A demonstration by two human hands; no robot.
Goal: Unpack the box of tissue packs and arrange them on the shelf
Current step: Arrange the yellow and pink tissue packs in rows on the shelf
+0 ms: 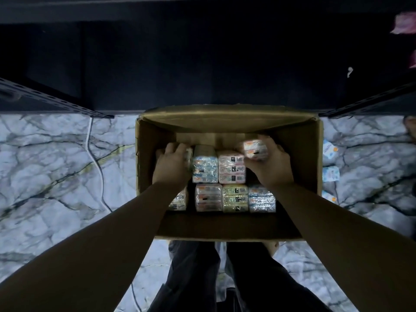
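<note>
Nearest us, our dark trouser legs (195, 278) stand on the marbled floor (51, 176), just behind the open cardboard box (225, 230). Both our forearms reach down into it.

Inside the box, wrapped tissue packs sit in rows: a near row (235, 198) of four or so and a farther row (218, 167) behind it.

Our left hand (172, 164) is at the far-left end, fingers curled down over a pack (188, 158) that is mostly hidden under the hand; it looks like a grip, though the fingertips are out of sight.

Our right hand (273, 164) has its fingers and thumb wrapped round a pinkish pack (255, 149), which sits tilted and higher than its neighbours at the far-right end.

To the right of the box, a few blue-and-white packs (330, 164) lie on the floor.

A white cable (96, 163) runs over the floor on the left.

Beyond the box stands the dark shelf (202, 75), its perforated side rails (56, 97) reaching toward us. Something pink (405, 24) shows at the far upper right, too blurred to tell what.
</note>
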